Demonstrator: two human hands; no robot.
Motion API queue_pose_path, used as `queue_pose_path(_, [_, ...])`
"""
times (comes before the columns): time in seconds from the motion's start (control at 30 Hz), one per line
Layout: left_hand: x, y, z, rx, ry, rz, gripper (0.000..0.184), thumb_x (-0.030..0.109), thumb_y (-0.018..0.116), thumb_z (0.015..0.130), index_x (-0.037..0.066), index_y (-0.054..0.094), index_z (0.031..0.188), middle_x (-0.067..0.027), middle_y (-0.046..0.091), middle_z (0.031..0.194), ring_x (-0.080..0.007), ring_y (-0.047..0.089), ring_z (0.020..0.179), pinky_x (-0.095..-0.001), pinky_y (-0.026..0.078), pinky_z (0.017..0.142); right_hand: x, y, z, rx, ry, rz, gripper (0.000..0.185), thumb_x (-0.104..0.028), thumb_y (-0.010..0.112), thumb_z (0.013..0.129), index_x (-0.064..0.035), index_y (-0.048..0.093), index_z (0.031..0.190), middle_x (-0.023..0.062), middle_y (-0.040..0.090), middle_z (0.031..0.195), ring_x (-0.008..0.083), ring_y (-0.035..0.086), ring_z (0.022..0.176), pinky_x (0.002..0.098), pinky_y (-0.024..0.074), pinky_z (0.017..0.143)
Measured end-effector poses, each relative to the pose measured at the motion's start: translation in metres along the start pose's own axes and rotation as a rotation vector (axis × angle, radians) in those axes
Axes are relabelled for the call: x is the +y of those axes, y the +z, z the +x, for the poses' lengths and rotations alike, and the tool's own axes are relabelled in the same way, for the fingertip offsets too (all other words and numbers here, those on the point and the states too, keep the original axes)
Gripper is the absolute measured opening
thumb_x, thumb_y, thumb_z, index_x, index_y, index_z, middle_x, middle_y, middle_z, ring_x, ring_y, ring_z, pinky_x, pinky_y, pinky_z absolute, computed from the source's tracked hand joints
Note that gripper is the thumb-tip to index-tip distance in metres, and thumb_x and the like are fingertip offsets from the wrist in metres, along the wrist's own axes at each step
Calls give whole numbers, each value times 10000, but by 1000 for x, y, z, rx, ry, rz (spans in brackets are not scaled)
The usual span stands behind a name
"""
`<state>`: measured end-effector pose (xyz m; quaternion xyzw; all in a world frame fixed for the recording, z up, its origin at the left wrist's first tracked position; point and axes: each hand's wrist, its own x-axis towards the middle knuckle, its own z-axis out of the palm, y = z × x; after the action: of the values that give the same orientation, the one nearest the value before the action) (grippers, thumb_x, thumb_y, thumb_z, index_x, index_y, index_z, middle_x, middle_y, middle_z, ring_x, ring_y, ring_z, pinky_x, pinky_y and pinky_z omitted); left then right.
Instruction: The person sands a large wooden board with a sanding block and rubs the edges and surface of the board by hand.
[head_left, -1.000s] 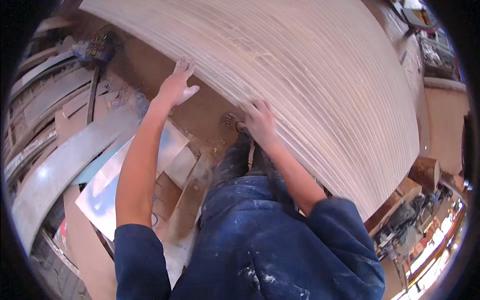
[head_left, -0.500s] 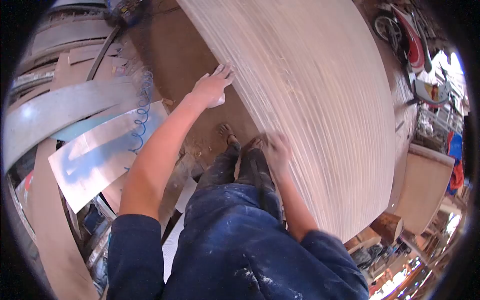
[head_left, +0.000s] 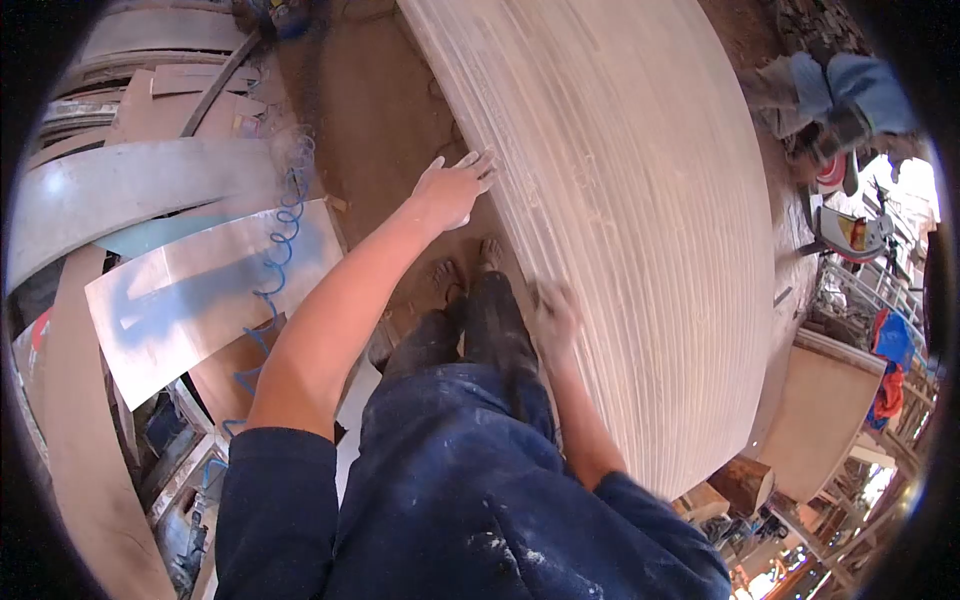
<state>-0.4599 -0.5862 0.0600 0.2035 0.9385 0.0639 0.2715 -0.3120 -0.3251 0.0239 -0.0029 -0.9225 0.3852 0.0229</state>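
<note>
A large pale wooden panel (head_left: 650, 230) with long streaked grain and whitish dust fills the right of the head view. My left hand (head_left: 452, 192) has its fingers stretched out, their tips at the panel's left edge; whitish dust coats them. Lower along that same edge is my right hand (head_left: 556, 315), slightly blurred, with its fingers curled down against the panel. Whatever those fingers may hold is hidden.
To the left lie stacked boards (head_left: 110, 200), a sheet with blue spray paint (head_left: 190, 305) and a coiled blue hose (head_left: 288, 230). Beyond the panel are a person's legs (head_left: 850, 95), a motorbike (head_left: 855, 230) and a brown board (head_left: 825, 410).
My right hand has shifted slightly down along the panel's edge. A person's legs have come into view at the upper right, in front of the motorbike. My view has turned a little.
</note>
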Motion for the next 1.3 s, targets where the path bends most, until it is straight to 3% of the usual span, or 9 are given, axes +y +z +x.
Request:
queue_pose_path(0.13, [-2, 5, 2, 22, -14, -27, 772, 53, 634, 842, 181, 357, 1552, 0, 162, 1680, -204, 302, 1498, -534, 385, 1141, -58, 76, 126, -40, -151, 108, 376, 75, 581, 795, -78, 731, 1104, 176, 670, 1048, 375, 622, 979, 409, 501, 876])
queue_pose_path(0.33, [-2, 10, 1, 72, -18, -101, 739, 58, 584, 879, 156, 325, 1564, 30, 159, 1682, -201, 301, 1498, -527, 376, 1143, 1, 9, 19, -79, -153, -49, 348, 77, 616, 793, -45, 736, 1096, 168, 669, 1018, 326, 649, 980, 406, 506, 891])
queue_pose_path(0.43, [-5, 10, 2, 21, -40, -130, 911, 76, 718, 802, 185, 255, 1579, 26, 113, 1688, -202, 253, 1516, -515, 372, 1166, 13, -6, -3, -82, -116, -33, 344, 97, 628, 805, -43, 736, 1100, 155, 675, 992, 304, 658, 949, 412, 515, 870])
queue_pose_path(0.63, [-36, 19, 0, 151, -1, -395, 630, 91, 602, 880, 129, 443, 1488, -85, 421, 1562, -315, 485, 1362, -447, 424, 1122, -75, 84, 151, -161, -90, 55, 326, 51, 602, 831, -53, 729, 1113, 203, 668, 1094, 377, 631, 1051, 424, 497, 944])
queue_pose_path(0.7, [-55, 44, -26, 595, -128, -665, 521, 41, 546, 867, 59, 539, 1387, -98, 549, 1440, -369, 597, 1186, -438, 474, 1043, -73, 85, 149, -179, -80, 57, 323, 49, 600, 835, -50, 727, 1116, 198, 671, 1091, 375, 632, 1046, 423, 498, 944])
queue_pose_path(0.9, [-108, 150, -162, 445, -557, -806, 448, 183, 548, 926, 49, 576, 1353, -281, 660, 1145, -433, 637, 1060, -475, 510, 911, -17, 27, 50, -119, 56, -8, 266, 87, 634, 847, -14, 759, 1059, 154, 717, 987, 244, 686, 886, 329, 544, 796])
queue_pose_path(1.07, [-112, 246, -226, 384, -586, -926, 383, 192, 569, 899, 51, 649, 1246, -264, 683, 949, -454, 653, 898, -502, 508, 791, -58, 117, 186, -144, -209, -28, 270, 48, 617, 846, -44, 759, 1057, 156, 711, 972, 257, 693, 907, 336, 535, 801])
queue_pose_path(1.17, [-121, 212, -215, 245, -624, -971, 353, 196, 574, 898, 38, 663, 1200, -262, 686, 974, -421, 675, 911, -479, 519, 803, -143, 183, 302, -120, -245, 83, 278, 0, 581, 806, -22, 724, 1044, 191, 690, 948, 343, 673, 912, 404, 508, 803])
queue_pose_path(1.3, [-147, 199, -188, 350, -629, -1080, 351, 214, 583, 914, 17, 657, 1195, -242, 703, 1009, -386, 695, 935, -445, 530, 824, -144, 182, 312, -193, -212, 49, 267, -17, 591, 806, -37, 733, 1031, 176, 693, 946, 337, 672, 914, 401, 511, 806])
